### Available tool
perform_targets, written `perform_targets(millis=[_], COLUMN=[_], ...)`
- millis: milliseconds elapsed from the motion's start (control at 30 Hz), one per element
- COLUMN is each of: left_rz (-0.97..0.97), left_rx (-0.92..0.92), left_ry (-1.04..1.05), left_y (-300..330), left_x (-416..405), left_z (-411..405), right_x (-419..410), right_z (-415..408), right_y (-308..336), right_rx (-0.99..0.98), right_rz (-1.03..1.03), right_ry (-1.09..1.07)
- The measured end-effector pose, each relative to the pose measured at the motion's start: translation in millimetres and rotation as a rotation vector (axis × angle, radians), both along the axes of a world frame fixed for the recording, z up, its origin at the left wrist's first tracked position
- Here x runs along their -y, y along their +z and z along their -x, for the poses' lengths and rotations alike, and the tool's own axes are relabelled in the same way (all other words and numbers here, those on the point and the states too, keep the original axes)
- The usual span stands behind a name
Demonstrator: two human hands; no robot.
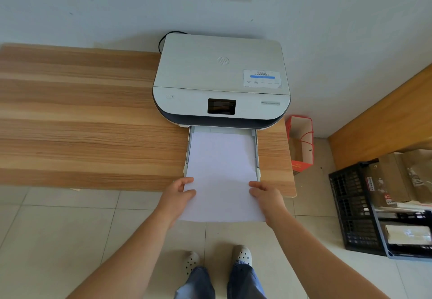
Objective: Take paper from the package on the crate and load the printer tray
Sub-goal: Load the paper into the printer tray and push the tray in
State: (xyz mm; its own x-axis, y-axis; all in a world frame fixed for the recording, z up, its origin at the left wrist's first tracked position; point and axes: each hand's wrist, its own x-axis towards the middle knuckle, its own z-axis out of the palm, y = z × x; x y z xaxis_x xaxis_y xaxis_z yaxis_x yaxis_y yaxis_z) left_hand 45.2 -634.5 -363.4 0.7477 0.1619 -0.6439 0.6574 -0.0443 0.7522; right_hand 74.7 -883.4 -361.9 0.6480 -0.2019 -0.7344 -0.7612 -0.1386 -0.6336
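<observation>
A white printer (221, 76) sat at the right end of a wood-grain table (81, 116), backed against a pale wall (93, 6); its lid carried an embossed HP logo (223, 60), and near the lid's right corner was a white sticker (261, 78) with a blue bar and lines of Chinese print too small to read; a dark screen (221, 106) was set in the front panel, a power button (170, 96) lay to its left, and a small model label (270, 103) to its right was illegible. The paper tray (257, 149) stood pulled out toward the person, and a stack of white paper (222, 174) lay with its far end between the tray's side rails while its near end overhung the table edge; the left hand (178, 194) pinched the stack's left edge, thumb on top and fingers beneath, and the right hand (265, 197) gripped the right edge likewise. A black cable (163, 39) curved behind the printer. On the tiled floor (70, 228) to the right stood a red paper bag (301, 144), and further right a black crate (355, 207) held brown packages (388, 181) with red and black printing that could not be read; which of them was the paper package could not be told. Below, two white perforated clogs (243, 255) and blue jeans (243, 282) showed.
</observation>
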Motion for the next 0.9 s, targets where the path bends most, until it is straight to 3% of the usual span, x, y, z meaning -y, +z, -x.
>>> perform_targets(millis=[433, 600, 900], left_rz=[-0.186, -0.211, -0.174], left_rx=[0.003, -0.007, -0.085], left_ry=[-0.03, -0.017, -0.054], left_y=[-3, -6, -9], left_x=[-3, -2, 4], left_z=[-53, -62, -45], right_x=[-8, -11, -2], right_z=[-47, -52, -44], right_y=[-2, 0, 0], right_rx=[0.094, 0.163, 0.104], right_rz=[0.118, 0.221, 0.232], right_ry=[0.113, 0.244, 0.208])
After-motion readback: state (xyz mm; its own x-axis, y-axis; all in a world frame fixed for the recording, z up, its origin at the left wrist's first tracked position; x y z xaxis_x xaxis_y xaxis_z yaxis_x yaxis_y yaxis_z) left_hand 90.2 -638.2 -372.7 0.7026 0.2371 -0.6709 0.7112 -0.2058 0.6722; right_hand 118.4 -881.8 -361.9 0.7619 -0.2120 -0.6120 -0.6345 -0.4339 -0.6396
